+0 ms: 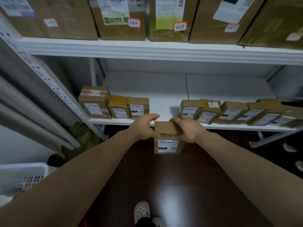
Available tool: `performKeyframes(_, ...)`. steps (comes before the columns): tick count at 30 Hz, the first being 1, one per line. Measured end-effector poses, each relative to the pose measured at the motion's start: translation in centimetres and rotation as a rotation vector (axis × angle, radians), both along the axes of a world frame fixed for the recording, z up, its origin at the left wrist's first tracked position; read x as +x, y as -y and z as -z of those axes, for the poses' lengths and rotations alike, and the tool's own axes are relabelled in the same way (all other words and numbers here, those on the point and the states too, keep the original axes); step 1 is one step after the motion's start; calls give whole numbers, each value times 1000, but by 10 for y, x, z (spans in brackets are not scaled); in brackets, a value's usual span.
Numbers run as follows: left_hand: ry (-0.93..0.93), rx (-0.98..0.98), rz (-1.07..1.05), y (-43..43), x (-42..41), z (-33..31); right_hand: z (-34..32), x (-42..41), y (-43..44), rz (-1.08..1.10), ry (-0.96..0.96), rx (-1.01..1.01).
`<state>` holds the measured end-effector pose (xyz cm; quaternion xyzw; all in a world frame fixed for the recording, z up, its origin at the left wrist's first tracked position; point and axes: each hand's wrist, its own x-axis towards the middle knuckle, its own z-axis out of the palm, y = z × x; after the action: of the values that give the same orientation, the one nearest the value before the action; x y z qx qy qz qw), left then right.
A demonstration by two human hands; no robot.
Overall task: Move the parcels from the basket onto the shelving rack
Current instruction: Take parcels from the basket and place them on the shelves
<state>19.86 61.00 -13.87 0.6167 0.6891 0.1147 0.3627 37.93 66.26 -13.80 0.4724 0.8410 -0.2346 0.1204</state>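
I hold a small brown cardboard parcel (pixel 166 131) with a white barcode label between both hands, just in front of the lower shelf's front edge. My left hand (pixel 144 126) grips its left side and my right hand (pixel 186 128) grips its right side and top. The white shelving rack (pixel 164 49) has a lower shelf (pixel 164 110) with a gap right behind the parcel. Three small parcels (pixel 114 105) stand left of the gap and several more (pixel 229 112) stand in a row to its right. The white plastic basket (pixel 21 176) sits at the lower left.
Large cardboard boxes (pixel 118 17) with handwritten tags fill the upper shelf. A perforated rack upright (pixel 54 89) slants down the left. A green bag (pixel 82 136) lies under the rack. The floor (pixel 164 185) is dark brown, with my shoe (pixel 141 210) at the bottom.
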Motion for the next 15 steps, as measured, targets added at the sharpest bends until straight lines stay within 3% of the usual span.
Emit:
performKeyframes(4,-74,18,10,-34,-17,30,29,-12,-36,53,39,41)
performKeyframes(15,-502,128,-18,-104,-46,113,114,-45,-123,56,63,193)
